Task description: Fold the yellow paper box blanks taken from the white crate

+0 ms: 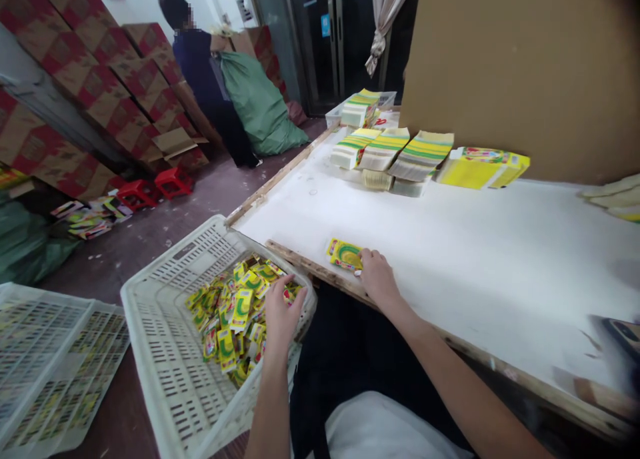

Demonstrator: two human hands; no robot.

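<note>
My right hand (379, 277) is at the near edge of the white-topped table (300, 209). Its fingers close on the right end of a small yellow box (344, 253) with a green curved print, which lies on the tabletop. My left hand (281, 310) hovers over the right side of a white plastic basket (173, 352), fingers apart and nothing seen between them. Many small yellow packs (242, 310) with similar green print lie heaped loosely in that basket, and the left hand covers some of them.
Stacks of flat yellow cartons (423, 155) stand along the table's back, before a brown board (515, 79). A phone (623, 332) lies at the right. Another basket (45, 372) is at left. A person (205, 72) holds a green sack (263, 105) near red stools (173, 182).
</note>
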